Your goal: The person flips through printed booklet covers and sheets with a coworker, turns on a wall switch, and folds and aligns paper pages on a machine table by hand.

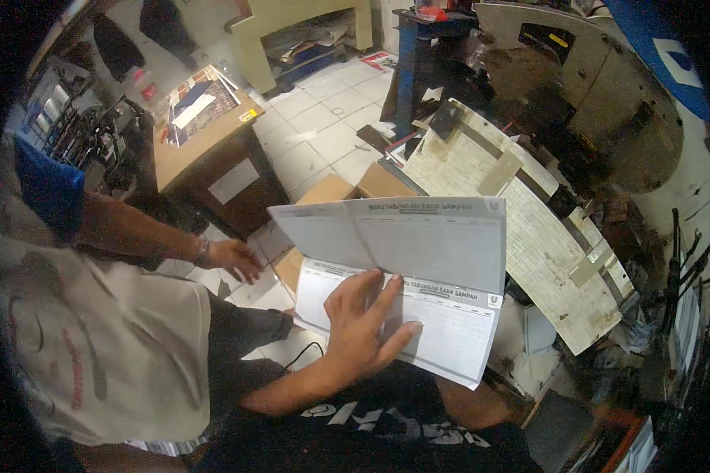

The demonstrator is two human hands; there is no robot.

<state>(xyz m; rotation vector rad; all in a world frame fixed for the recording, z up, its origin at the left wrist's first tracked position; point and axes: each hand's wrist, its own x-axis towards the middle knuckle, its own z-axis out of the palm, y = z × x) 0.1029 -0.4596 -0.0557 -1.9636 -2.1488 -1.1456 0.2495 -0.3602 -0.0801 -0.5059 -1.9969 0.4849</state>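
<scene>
A large printed sheet [418,276] with ruled tables is folded over on itself, its upper flap raised and its lower part lying flat; its long axis runs from the left toward the right and slightly downward, with the fold line crossing the middle. The right hand [363,323] lies on the lower part of the sheet, palm down, fingers spread and pressing the paper flat rather than pinching it. The sheet rests over a cardboard box [347,189] whose brown flaps show just behind it. To the left of the sheet, the left hand [233,256] hangs apart from it, fingers loosely open and holding nothing, with a band at the wrist. To the right of the sheet stands a heavy, worn press machine [576,94] with a slanted board [528,229] covered in taped paper, reaching down beside the sheet's right edge. Behind the sheet the floor [323,118] is white tile. Further left of the sheet stands a wooden cabinet [205,158] with stacked printed papers on top, and beyond it a rack of dark tools.
</scene>
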